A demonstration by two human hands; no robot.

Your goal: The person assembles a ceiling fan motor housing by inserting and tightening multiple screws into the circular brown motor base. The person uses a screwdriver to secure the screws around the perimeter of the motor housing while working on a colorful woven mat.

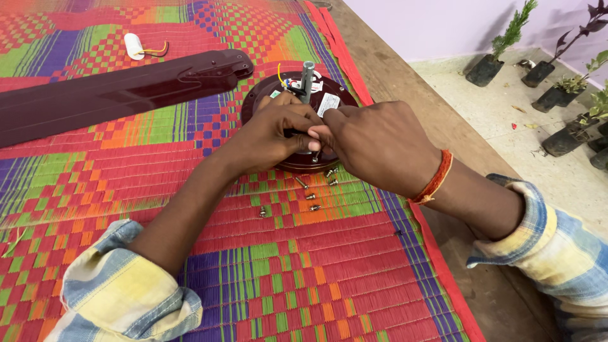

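Both hands are bunched together right over the near edge of a round maroon fan motor housing (266, 95) that sits on a bright woven mat (285, 278). The left hand (272, 136) is curled tight around something dark and thin, maybe a screwdriver handle, but the fingers cover most of it so I can't really tell. The right hand (373, 145) is pinched closed just beside it, fingertips touching the left hand, and what it grips is hidden too. A grey shaft (308, 79) sticks straight up out of the housing, with yellow and white wiring around its base. Loose screws (310, 190) lie scattered on the mat just in front of the housing. A long maroon fan blade (114, 92) lies to the left, and a small white capacitor (134, 46) with yellow leads sits beyond it. Off the table on the right, potted plants (491, 60) line the floor.
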